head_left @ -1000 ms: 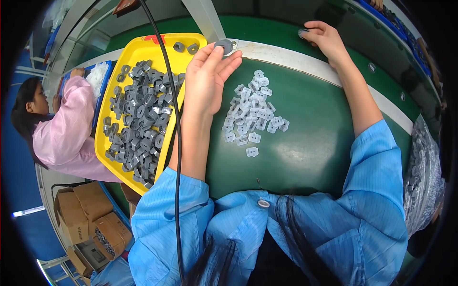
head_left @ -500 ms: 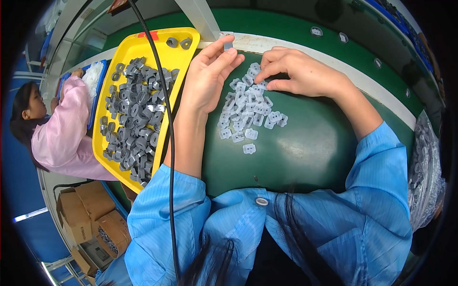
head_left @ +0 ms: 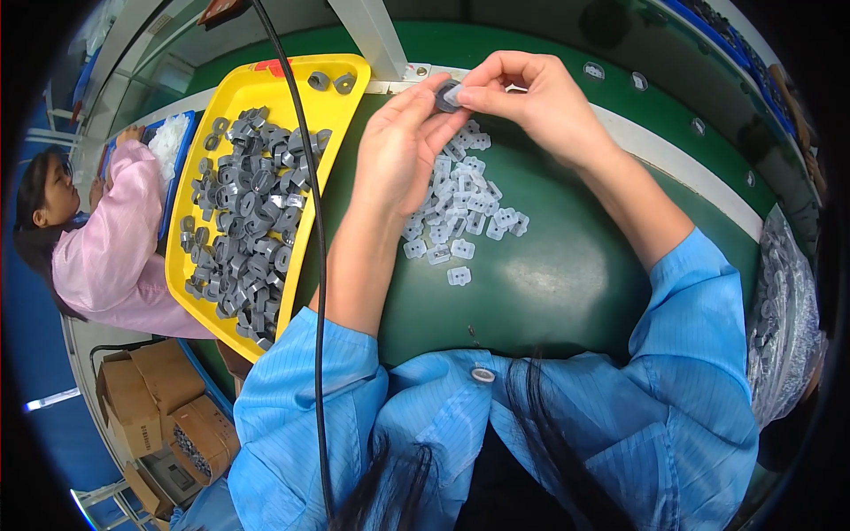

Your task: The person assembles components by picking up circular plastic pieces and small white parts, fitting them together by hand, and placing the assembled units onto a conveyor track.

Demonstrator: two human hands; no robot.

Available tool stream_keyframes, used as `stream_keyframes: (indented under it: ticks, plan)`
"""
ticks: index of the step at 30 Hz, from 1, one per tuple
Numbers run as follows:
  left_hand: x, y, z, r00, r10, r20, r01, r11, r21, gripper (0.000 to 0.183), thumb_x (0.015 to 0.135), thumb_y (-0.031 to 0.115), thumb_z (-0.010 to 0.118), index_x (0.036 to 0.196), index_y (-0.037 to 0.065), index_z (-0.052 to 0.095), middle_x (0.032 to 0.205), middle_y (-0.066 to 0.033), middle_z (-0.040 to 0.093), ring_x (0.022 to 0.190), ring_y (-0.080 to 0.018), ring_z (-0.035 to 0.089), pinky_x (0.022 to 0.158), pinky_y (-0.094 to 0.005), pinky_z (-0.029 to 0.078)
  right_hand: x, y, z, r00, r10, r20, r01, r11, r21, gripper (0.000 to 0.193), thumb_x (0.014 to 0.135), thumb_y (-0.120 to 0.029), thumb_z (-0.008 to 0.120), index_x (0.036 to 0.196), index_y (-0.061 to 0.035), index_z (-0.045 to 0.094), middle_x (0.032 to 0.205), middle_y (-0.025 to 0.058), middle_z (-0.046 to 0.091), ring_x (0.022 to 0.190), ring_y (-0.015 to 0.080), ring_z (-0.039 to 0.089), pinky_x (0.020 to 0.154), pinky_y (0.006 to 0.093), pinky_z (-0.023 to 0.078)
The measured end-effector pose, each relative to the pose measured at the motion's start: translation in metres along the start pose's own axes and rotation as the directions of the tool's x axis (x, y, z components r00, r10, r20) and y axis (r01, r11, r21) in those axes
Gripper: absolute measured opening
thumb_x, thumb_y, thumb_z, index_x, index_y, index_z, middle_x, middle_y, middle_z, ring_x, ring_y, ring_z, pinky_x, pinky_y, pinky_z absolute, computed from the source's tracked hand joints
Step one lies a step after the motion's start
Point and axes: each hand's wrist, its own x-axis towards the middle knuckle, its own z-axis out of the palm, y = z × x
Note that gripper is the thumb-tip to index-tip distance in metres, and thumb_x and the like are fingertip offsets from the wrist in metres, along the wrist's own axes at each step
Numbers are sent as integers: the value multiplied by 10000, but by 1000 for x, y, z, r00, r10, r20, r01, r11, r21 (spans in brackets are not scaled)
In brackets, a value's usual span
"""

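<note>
- My left hand pinches 1 grey part above the surface, probably to steady it.
- My right hand grips 1 translucent piece against it.
- Translucent pile and yellow tray lie close, seemingly for short reaches.

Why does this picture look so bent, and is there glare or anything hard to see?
In the head view, the fisheye lens bows the pale strip and leaves the corners black; glare whitens a patch of the green tabletop; shine on the plastic bag muddles its contents; the pale piece in the right hand shows too small for detail.
</note>
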Motion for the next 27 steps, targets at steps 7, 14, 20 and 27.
stream_keyframes:
  ticks: [7,14,20,27]
  plan:
    - [-3,-6,0,999,-3,-36,3,1000,6,226,920,108,550,1078,-52,532,1061,-150,592,970,-201,608,883,-325,504,-3,-8,3,996,-44,-81,9,921,-390,197,723,-206,733,804,-32,688,634,30,568,571,121,521,569,268,443]
    - [-4,-4,1,999,18,-38,-15,996,87,173,901,126,595,992,-21,582,984,-107,621,913,-158,617,855,-302,506,-1,4,-2,965,-248,-81,181,860,-476,232,695,-201,747,863,-49,698,821,58,626,734,160,584,679,304,480]
    - [-9,2,8,1000,10,14,-11,997,74,176,891,139,616,954,-24,591,913,-108,644,826,-159,639,770,-269,539,-1,3,-7,996,-23,88,29,998,-63,182,763,-153,715,874,-11,686,746,43,654,722,103,602,710,255,485]
    - [-6,-3,7,1000,12,19,-14,988,153,177,881,135,631,935,-29,595,890,-115,645,770,-162,646,723,-262,558,-1,8,-13,974,64,217,-90,990,111,114,822,-100,669,887,-9,649,810,25,638,739,71,586,689,208,470]
